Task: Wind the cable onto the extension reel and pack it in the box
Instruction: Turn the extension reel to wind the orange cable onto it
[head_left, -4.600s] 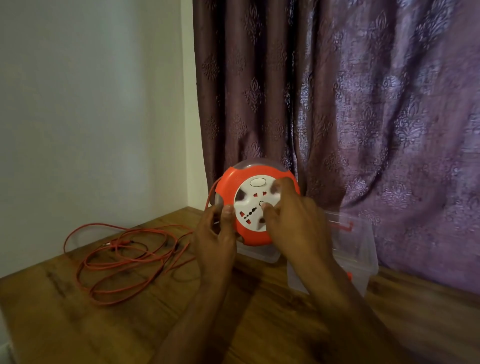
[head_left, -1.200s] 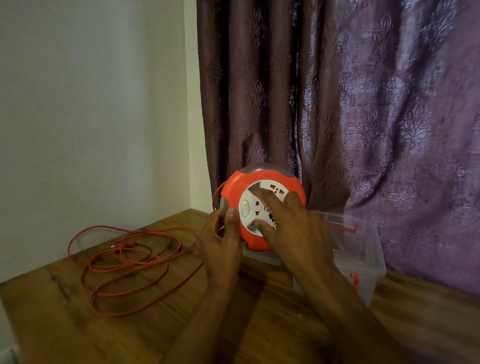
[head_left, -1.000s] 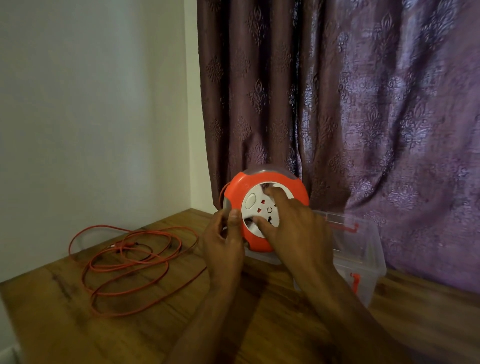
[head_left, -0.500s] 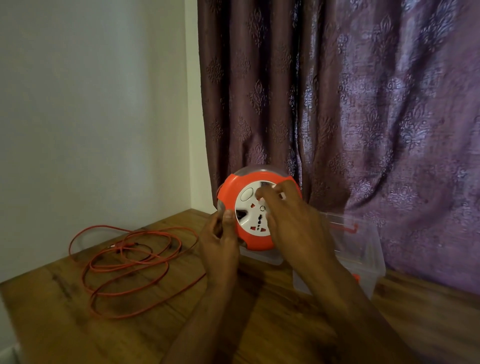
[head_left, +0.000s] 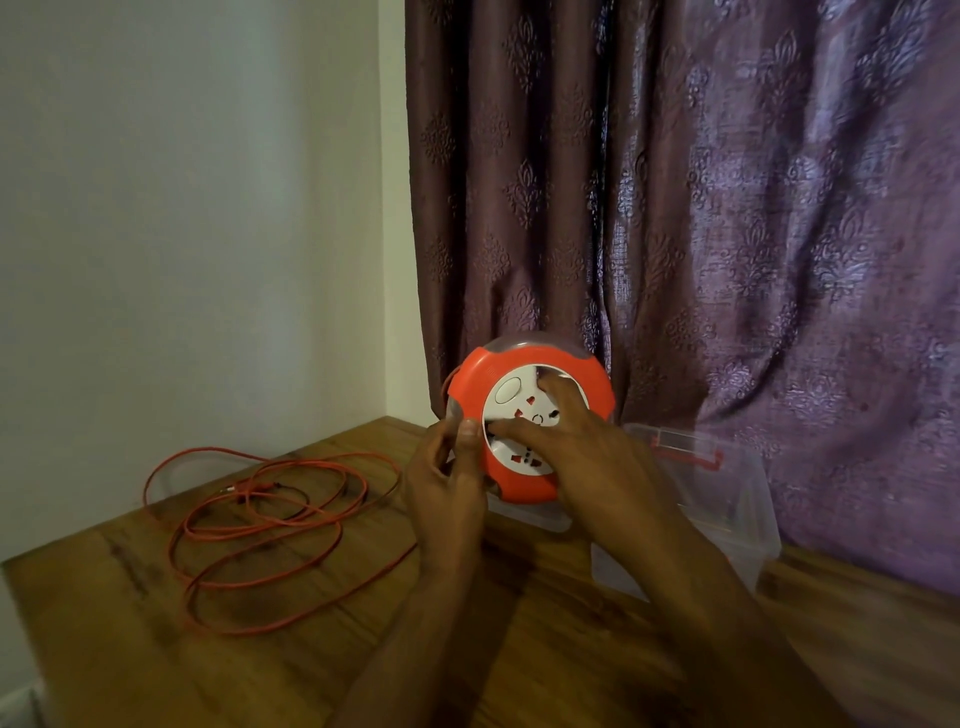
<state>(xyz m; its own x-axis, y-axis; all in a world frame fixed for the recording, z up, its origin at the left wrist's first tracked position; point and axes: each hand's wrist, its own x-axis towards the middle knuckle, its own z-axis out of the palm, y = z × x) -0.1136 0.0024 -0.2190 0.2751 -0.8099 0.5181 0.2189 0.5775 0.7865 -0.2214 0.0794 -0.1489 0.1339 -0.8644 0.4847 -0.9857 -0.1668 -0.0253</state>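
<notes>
My left hand (head_left: 447, 483) grips the round orange plastic reel (head_left: 530, 423) upright by its edge; my right hand (head_left: 587, 457) presses spread fingers on its smooth white socket face. Thin orange cable (head_left: 260, 514) lies looped left on the wooden table (head_left: 311, 665); a clear plastic box (head_left: 727, 499) sits right.

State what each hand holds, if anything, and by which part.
The left hand grips the round orange extension reel at its left rim; the right hand presses fingers on its white socket face.

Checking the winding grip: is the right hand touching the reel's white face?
Touching. The head view shows the right hand with its fingers laid on the reel face.
</notes>
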